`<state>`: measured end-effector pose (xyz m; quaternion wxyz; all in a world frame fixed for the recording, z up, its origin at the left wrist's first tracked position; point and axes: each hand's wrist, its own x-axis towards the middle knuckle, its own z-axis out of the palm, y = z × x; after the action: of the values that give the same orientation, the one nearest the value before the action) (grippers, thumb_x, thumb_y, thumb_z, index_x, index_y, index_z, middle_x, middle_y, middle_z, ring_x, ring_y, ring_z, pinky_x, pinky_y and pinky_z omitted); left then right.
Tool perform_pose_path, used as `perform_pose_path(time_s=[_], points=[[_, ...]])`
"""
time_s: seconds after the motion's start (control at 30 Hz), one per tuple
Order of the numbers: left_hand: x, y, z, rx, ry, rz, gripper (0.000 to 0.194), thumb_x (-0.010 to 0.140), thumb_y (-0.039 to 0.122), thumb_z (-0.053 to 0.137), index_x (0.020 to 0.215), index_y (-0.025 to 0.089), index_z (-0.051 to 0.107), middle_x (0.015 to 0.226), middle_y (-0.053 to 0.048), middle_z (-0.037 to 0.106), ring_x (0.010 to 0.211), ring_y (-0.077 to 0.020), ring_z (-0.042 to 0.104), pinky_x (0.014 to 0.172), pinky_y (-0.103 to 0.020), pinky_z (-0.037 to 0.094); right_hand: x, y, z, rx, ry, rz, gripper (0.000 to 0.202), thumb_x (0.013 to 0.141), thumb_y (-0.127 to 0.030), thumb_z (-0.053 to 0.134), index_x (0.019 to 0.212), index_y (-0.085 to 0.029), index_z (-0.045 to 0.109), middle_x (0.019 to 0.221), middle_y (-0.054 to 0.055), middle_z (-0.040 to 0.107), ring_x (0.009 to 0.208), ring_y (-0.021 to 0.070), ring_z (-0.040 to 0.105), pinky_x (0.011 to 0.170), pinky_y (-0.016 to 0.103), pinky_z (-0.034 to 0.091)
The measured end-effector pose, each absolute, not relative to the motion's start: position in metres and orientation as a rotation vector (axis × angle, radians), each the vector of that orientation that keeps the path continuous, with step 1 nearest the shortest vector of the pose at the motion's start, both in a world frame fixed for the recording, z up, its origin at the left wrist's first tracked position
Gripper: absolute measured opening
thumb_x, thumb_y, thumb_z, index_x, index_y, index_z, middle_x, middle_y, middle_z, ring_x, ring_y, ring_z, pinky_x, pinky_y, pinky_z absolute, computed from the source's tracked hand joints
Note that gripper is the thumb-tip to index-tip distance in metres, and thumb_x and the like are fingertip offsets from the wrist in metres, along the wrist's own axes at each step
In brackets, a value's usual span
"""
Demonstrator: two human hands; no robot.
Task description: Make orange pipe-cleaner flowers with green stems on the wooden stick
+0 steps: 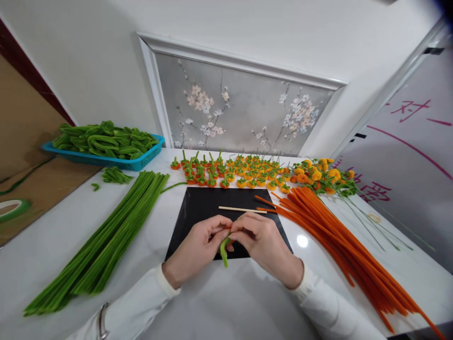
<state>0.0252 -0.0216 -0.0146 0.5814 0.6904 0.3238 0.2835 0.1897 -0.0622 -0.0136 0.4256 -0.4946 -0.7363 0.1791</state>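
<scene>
Over the black mat (184, 222), my left hand (203, 238) and my right hand (260, 241) meet with their fingertips pinched together. Between them is a short green pipe cleaner (224, 252), its curved end hanging down toward me. A bit of orange shows at the fingertips, mostly hidden by the fingers. Just beyond my hands a thin wooden stick (242, 209) lies across the mat. Small orange pipe-cleaner flowers (201, 181) with green stems stand in rows behind the mat, beside yellow ones (251, 183).
Long green pipe cleaners (106, 236) lie at left, long orange ones (339, 236) at right. A blue basket (141, 163) of bent green pieces stands at back left, near a small green pile (116, 175). Stemmed yellow and orange flowers (318, 174) lie at back right. Green tape (21, 210) is far left.
</scene>
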Motion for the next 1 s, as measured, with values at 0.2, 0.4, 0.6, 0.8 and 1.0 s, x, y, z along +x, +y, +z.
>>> perform_pose_path(time_s=[0.2, 0.4, 0.6, 0.8, 1.0], points=[[0.025, -0.022, -0.012, 1.655, 0.823, 0.633, 0.018, 0.087, 0.032, 0.047, 0.09, 0.016, 0.056, 0.071, -0.001, 0.06, 0.061, -0.0125, 0.057, 0.053, -0.023, 0.045, 0.198, -0.062, -0.016, -1.228, -2.027, 0.415, 0.015, 0.088, -0.012, 0.053, 0.089, -0.02, 0.066, 0.084, 0.001, 0.065, 0.075, 0.0124, 0.061, 0.069, 0.023, 0.048], [0.025, -0.022, -0.009, 1.666, 0.811, 0.543, 0.021, 0.087, 0.033, 0.047, 0.083, 0.015, 0.058, 0.066, 0.001, 0.055, 0.054, -0.0095, 0.048, 0.052, -0.021, 0.041, 0.198, -0.061, -0.018, -1.185, -2.296, 0.086, 0.017, 0.092, -0.013, 0.045, 0.086, -0.017, 0.061, 0.083, 0.005, 0.061, 0.081, 0.0154, 0.055, 0.072, 0.027, 0.046], [0.024, -0.022, -0.009, 1.726, 0.786, 0.532, 0.02, 0.086, 0.026, 0.046, 0.082, 0.014, 0.062, 0.061, 0.002, 0.05, 0.053, -0.0091, 0.044, 0.049, -0.02, 0.037, 0.197, -0.066, -0.007, -0.945, -2.57, -0.35, 0.018, 0.094, -0.015, 0.042, 0.09, -0.016, 0.06, 0.085, 0.006, 0.063, 0.082, 0.0181, 0.054, 0.069, 0.033, 0.039], [0.02, -0.025, -0.008, 1.9, 0.909, 0.659, 0.024, 0.091, 0.028, 0.041, 0.093, 0.017, 0.061, 0.063, 0.001, 0.055, 0.052, -0.0104, 0.049, 0.05, -0.021, 0.04, 0.201, -0.059, -0.013, -1.06, -2.217, 0.062, 0.016, 0.094, -0.023, 0.045, 0.094, -0.019, 0.061, 0.089, 0.006, 0.066, 0.085, 0.016, 0.059, 0.075, 0.03, 0.046], [0.019, -0.029, -0.015, 2.423, 1.033, 0.825, 0.023, 0.092, 0.018, 0.037, 0.104, 0.019, 0.057, 0.088, -0.005, 0.067, 0.076, -0.0167, 0.063, 0.068, -0.026, 0.044, 0.195, -0.057, -0.022, -1.31, -1.624, 1.074, 0.032, 0.091, -0.042, 0.044, 0.074, -0.018, 0.053, 0.051, -0.004, 0.051, 0.041, 0.0085, 0.05, 0.04, 0.018, 0.04]])
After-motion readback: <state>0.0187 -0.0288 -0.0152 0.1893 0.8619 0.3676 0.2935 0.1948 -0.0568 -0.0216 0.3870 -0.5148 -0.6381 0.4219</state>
